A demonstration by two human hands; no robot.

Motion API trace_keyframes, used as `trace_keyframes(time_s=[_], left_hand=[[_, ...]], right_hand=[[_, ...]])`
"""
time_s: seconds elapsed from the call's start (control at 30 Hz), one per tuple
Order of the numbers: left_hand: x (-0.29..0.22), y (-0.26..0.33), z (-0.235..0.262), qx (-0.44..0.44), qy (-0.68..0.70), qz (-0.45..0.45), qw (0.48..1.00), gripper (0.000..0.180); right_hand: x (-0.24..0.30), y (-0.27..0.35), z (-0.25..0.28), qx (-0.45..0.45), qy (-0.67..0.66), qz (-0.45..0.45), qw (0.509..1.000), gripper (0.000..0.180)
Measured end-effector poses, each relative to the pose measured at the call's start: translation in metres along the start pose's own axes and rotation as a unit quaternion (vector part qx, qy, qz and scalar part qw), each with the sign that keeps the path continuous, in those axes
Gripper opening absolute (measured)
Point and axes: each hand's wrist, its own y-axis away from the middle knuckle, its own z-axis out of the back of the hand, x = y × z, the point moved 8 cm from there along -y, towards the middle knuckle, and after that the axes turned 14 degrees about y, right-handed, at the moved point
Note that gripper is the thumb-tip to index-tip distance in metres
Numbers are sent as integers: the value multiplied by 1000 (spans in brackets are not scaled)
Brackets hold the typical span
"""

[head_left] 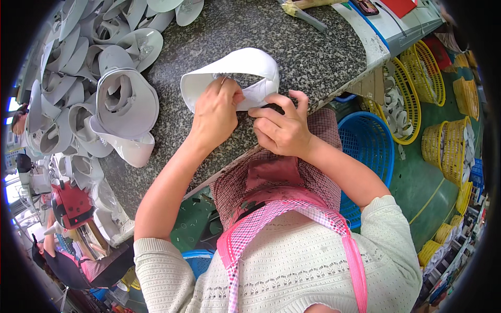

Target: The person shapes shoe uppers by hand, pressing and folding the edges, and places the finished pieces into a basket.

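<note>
Speckled grey granite bench [292, 47] in a busy workshop, green floor off to the right. Dead centre near the front edge: white curved visor piece [235, 68], a bent strip standing on its edge, open loop facing the body. Left hand [216, 112] closed over the near end of the strip, fingers curled tight and pinching it. Right hand [282, 130] right beside, touching the same end, fingertips pressed together narrow on something small and dark; can't tell what exactly, mostly hidden. Moving outward: big heap of finished white visors [99, 78] piled on the left part of the bench, one large one lying very close to the left wrist. Grey tool or blade thing [308, 18] at the far edge, well apart. Blue basket [368, 143] just below the bench edge on the right, yellow baskets [422, 78] further out with white pieces in them. Pink checked apron [271, 208] in the foreground. Risk-wise, looks like: piece sits close to the bench edge, so a slipped pinch could let the springy strip flick open and drop off toward the blue basket. Also an elbow nudge could topple that crowded heap onto the working spot.
</note>
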Motion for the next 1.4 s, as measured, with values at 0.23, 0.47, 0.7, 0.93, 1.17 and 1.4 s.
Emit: trace_keyframes(time_s=[0.23, 0.47, 0.7, 0.93, 1.17, 1.4], left_hand=[[-14, 9, 5, 26, 61, -62, 996, 20], [-11, 11, 3, -21, 45, -29, 998, 11], [7, 0, 13, 5, 154, 67, 986, 9], [21, 3, 9, 31, 322, 112, 940, 14], [22, 2, -1, 6, 238, 112, 965, 9], [18, -4, 6, -91, 74, 87, 989, 5]], right_hand=[[-5, 0, 1, 15, -6, -23, 1000, 28], [-2, -18, 6, 5, -6, 11, 1000, 13], [-13, -56, 0, -49, 46, 83, 994, 5], [-7, -56, 10, -57, 55, 115, 990, 6], [2, -53, 11, -65, 29, 149, 986, 9], [-2, -46, 2, -22, 58, 160, 985, 6]])
